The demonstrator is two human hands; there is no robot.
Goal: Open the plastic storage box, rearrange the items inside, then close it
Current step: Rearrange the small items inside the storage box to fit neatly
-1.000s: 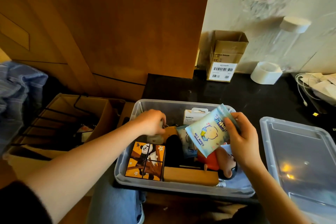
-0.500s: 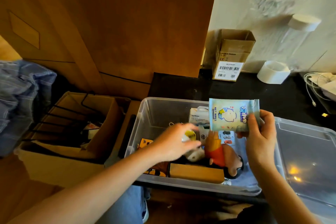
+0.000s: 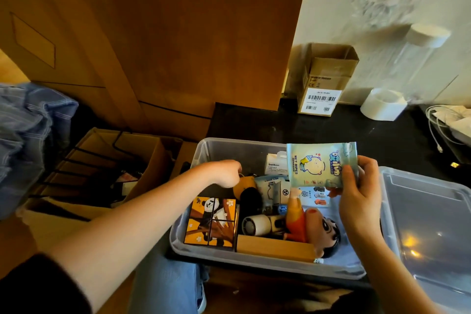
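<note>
1. Head view: a clear plastic storage box [image 3: 204, 153] is seen open on a black countertop [image 3: 344, 132], at its front left corner.
2. Its clear plastic lid [image 3: 430, 224] is laid flat on the countertop just beside the box, to the right.
3. The right hand [image 3: 356, 196] is raised over the right part of the box; a pale blue wet-wipes packet with a cartoon print [image 3: 316, 164] is pinched at its right edge between thumb and fingers.
4. The left hand [image 3: 225, 173] is reached into the back left of the box with curled fingers, against a yellow and black soft item [image 3: 248, 191]. Whether that item is actually gripped cannot be told, as the fingertips are hidden.
5. The two hands are well apart.
6. Inside the box, an orange panda-printed cube of picture blocks [image 3: 211, 222] is noted at the front left, and a plain wooden block [image 3: 275, 250] along the front wall.
7. A cartoon boy doll in a red shirt [image 3: 311, 227] is lying on its back at the right, with a small white cylindrical device [image 3: 257, 224] just beside it.
8. A white Belkin carton [image 3: 275, 164] is standing at the back wall, partly behind the packet.
9. Behind the box, an open brown cardboard carton with a barcode label [image 3: 323, 81] and a white roll of tape [image 3: 382, 104] are set against the wall.
10. To the left, lower than the countertop, a large brown cardboard box holding black wire hangers [image 3: 102, 160] is recorded.
</note>
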